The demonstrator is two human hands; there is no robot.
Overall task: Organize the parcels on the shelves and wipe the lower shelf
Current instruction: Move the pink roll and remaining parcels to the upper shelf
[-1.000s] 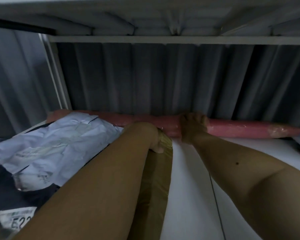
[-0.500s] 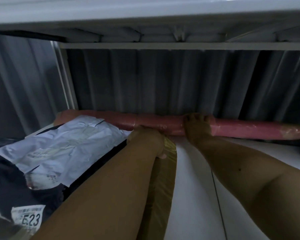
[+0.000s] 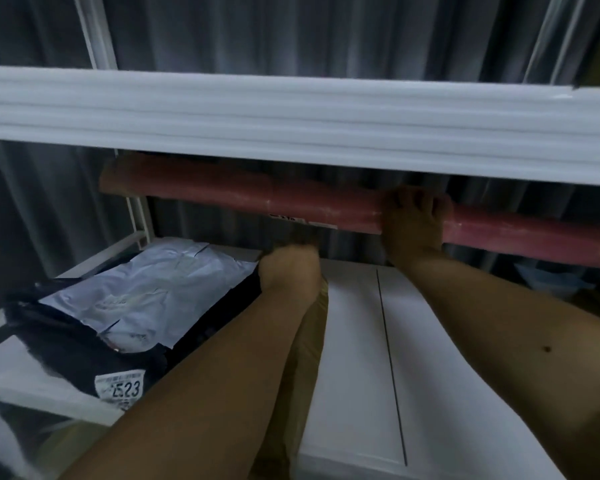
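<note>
A long pink wrapped roll [image 3: 222, 192] hangs tilted above the lower shelf [image 3: 354, 341], just under the white front edge of the upper shelf [image 3: 291, 116]. My right hand [image 3: 413, 220] grips the roll near its middle, fingers curled over the top. Below it, my left hand [image 3: 288, 268] is blurred and curled at the far end of a flat brown parcel [image 3: 314, 341], which lies on the shelf under my left forearm. The roll's right end runs out of view.
A crumpled grey-white mailer [image 3: 146, 299] lies on a black bag [image 3: 84, 348] with a label reading 523, left on the shelf. A white upright post [image 3: 139, 216] stands at the back left. Grey curtain folds hang behind. A bluish item [image 3: 548, 278] sits at right.
My right hand has lifted the pink roll off the back of the shelf, up toward the upper shelf. My head has pulled back and risen. The left hand stays by the brown parcel.
</note>
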